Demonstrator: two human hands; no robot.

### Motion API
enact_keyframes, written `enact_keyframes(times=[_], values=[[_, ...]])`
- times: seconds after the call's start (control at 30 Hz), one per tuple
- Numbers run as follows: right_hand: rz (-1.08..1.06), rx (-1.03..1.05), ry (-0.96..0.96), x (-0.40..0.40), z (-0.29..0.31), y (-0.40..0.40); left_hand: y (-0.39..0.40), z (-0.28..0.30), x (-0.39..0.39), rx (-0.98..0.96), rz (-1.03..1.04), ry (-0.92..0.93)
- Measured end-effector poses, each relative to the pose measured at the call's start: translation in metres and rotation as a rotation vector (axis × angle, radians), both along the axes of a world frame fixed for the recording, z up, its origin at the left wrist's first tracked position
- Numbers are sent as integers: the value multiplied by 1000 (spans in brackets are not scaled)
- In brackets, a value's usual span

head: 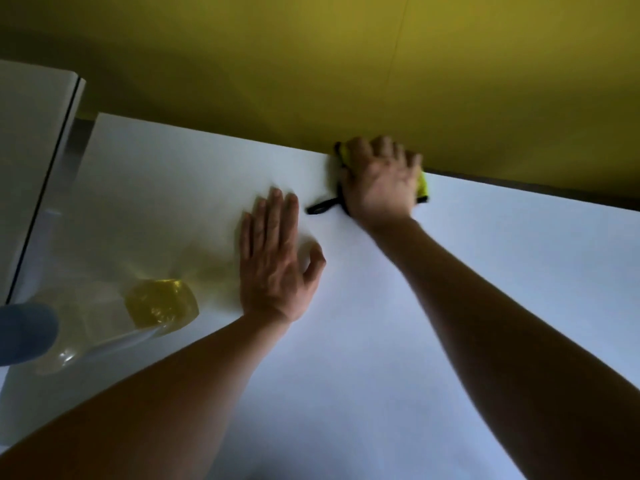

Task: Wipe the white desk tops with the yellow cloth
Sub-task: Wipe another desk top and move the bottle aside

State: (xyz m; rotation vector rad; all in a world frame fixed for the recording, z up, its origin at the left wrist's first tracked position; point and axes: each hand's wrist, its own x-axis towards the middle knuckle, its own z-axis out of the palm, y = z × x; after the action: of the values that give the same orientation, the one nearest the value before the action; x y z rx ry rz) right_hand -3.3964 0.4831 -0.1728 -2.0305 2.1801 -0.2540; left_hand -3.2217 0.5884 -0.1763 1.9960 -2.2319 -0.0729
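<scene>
**Two bare arms over a white desk, cloth at the far edge**

Closest in, two bare forearms reach up from the bottom corners across the white desk top [398,341], which fills most of the view and looks pale and smooth.

The left hand [277,265] lies palm down on the desk a little left of the middle. Its fingers are straight and close together, pointing away toward the wall, and the thumb stands out to the right, bent slightly. It holds nothing; it just rests flat on the surface.

The right hand [381,178] is stretched farther out, at the desk's far edge where it meets the yellow wall [311,57]. It lies on top of the yellow cloth [422,183], with the fingers spread a bit and bent down over the bunched fabric, pressing it onto the desk. The hand is blurred, so I cannot tell how tightly the fingers close on it. Only slivers of the cloth show: a bright yellow strip at the right of the hand and a bit of yellow with dark trim at the left of the fingers. A black loop [322,206] from the cloth trails out on the desk just left of the wrist, between the two hands.

At the left, near the left forearm, a clear bottle [156,306] with yellow liquid lies blurred on the desk. A blue rounded shape [24,332] sits at the left edge. Beyond, a second white surface [31,150] stands apart across a dark gap.
</scene>
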Motion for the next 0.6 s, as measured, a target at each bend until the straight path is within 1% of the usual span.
enact_keyframes(times=[0.1, 0.17, 0.27, 0.37, 0.47, 0.53, 0.6], values=[[76, -39, -35, 50, 2, -18, -1, 1, 0, -17, 12, 4], [120, -45, -26, 54, 2, -21, -1, 1, -1, -25, 13, 10], [128, -42, -34, 17, 2, -7, 0, -1, 1, -32, 3, 1], [46, -51, -28, -58, 0, 18, 0, -1, 2, -14, -1, 3], [49, -33, -9, -118, 5, 39, 1, 0, 1, -7, 9, 4], [7, -35, 10, -125, 5, 41, 0, 0, -1, -7, 5, 10], [-70, -45, 33, -107, 2, 35, -1, 1, 0, -3, 7, 2]])
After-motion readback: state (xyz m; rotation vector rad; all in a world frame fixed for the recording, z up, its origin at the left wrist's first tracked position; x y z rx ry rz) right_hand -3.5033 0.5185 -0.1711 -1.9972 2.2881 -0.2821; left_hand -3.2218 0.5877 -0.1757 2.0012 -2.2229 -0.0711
